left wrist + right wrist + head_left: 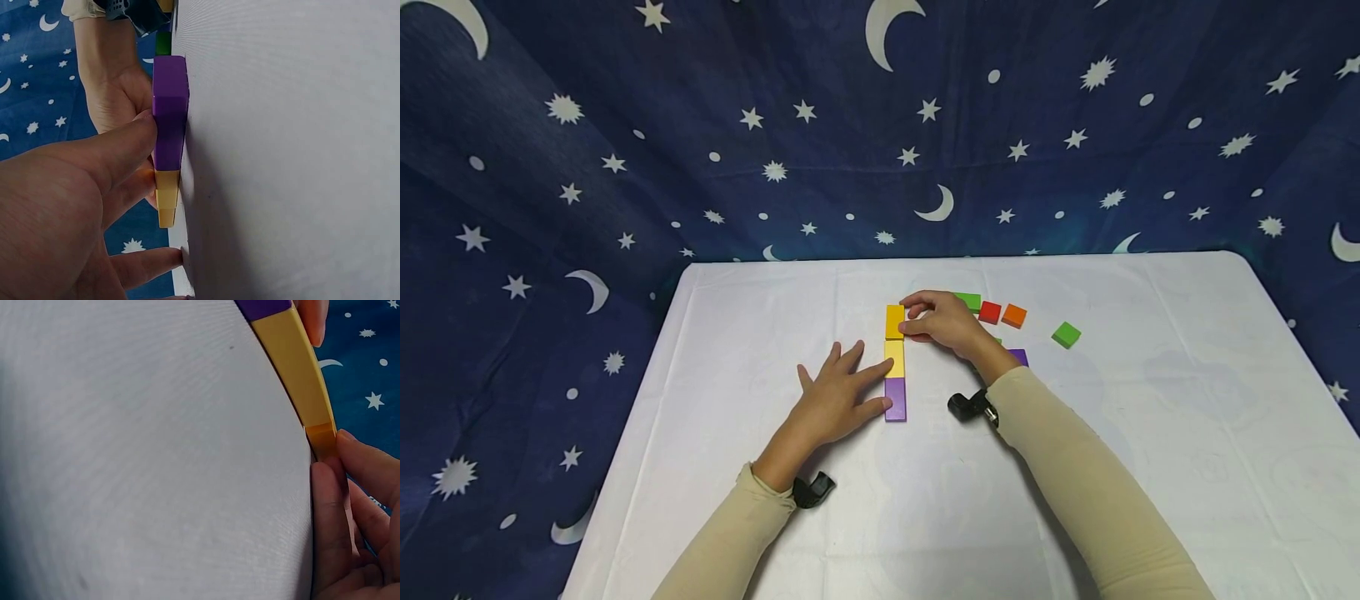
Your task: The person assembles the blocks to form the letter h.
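Observation:
Three blocks stand end to end in a straight line on the white table: a purple block (pixel 896 404) nearest me, a light yellow block (pixel 892 354) in the middle and a deeper yellow block (pixel 894 322) at the far end. My right hand (pixel 951 323) pinches the deeper yellow block at its right side with thumb and index finger. From the left, my left hand (pixel 831 404) lies with fingers spread and fairly straight. Its thumb touches the purple block (pixel 170 131), and its index fingertip is on the light yellow block.
Right of the line lie a green block (pixel 970 302), a red block (pixel 989 312), an orange block (pixel 1014 316) and another green block (pixel 1066 335). A second purple block (pixel 1019 357) is partly hidden by my right wrist. A starry blue curtain (pixel 850 125) hangs behind the table.

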`<action>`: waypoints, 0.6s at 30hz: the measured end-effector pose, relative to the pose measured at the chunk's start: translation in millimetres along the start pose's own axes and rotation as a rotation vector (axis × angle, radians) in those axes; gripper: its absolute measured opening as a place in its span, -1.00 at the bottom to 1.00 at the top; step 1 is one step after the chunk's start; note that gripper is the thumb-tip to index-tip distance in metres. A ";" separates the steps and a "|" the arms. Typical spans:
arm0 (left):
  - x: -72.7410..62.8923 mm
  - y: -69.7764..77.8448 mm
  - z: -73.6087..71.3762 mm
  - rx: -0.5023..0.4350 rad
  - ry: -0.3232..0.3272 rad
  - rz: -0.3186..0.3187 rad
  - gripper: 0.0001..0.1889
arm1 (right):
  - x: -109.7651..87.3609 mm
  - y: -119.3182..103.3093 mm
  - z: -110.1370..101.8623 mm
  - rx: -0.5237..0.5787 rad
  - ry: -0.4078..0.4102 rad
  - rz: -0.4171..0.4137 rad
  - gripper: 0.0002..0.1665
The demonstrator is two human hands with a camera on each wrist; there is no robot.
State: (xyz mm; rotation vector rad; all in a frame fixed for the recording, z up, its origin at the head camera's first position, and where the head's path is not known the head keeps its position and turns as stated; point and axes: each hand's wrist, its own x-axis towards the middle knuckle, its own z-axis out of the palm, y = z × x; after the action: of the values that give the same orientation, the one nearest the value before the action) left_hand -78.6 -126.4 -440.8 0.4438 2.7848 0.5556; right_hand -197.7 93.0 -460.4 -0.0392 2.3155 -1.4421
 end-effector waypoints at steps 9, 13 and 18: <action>0.1 0.5 0.1 0.013 0.002 -0.001 -0.37 | -0.7 -0.5 0.4 -0.025 0.004 -0.021 -0.51; 0.0 1.1 0.1 0.011 0.005 -0.001 -0.36 | -1.7 -1.0 0.6 -0.025 0.006 -0.020 -0.51; 0.0 1.6 -0.2 0.004 0.005 0.000 -0.36 | -0.6 -0.8 0.9 -0.039 0.011 -0.012 -0.51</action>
State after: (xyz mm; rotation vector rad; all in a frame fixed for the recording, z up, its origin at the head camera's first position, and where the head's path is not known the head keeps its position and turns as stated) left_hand -78.2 -125.1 -440.0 0.4435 2.7913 0.5515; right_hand -197.0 92.0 -459.9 -0.0569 2.3563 -1.4067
